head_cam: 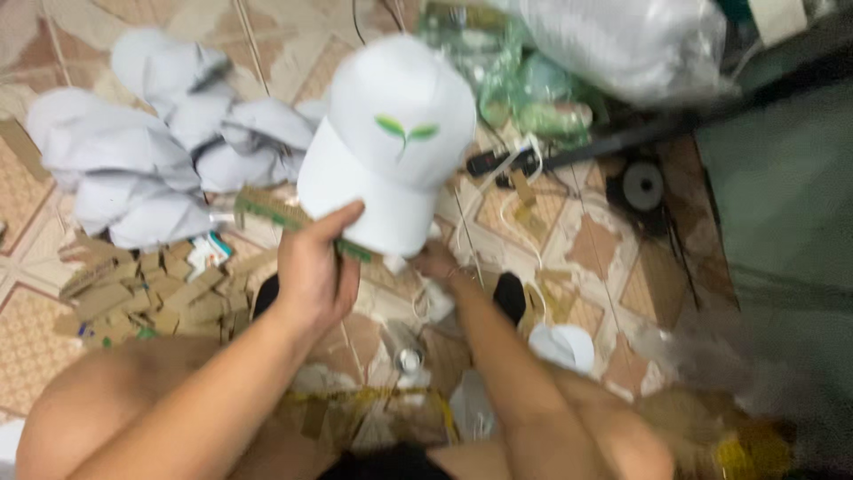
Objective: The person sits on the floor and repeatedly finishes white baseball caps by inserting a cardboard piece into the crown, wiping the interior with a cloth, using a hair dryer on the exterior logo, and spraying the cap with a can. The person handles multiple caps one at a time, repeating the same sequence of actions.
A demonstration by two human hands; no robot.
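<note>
Overhead, white cap (391,147) with green leaf emblem, both hands underneath

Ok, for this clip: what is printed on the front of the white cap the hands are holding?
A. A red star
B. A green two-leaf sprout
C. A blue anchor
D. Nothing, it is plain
B: the white cap shows a small green two-leaf sprout on its front panel, above the brim that the left hand grips together with a cardboard strip.
</note>
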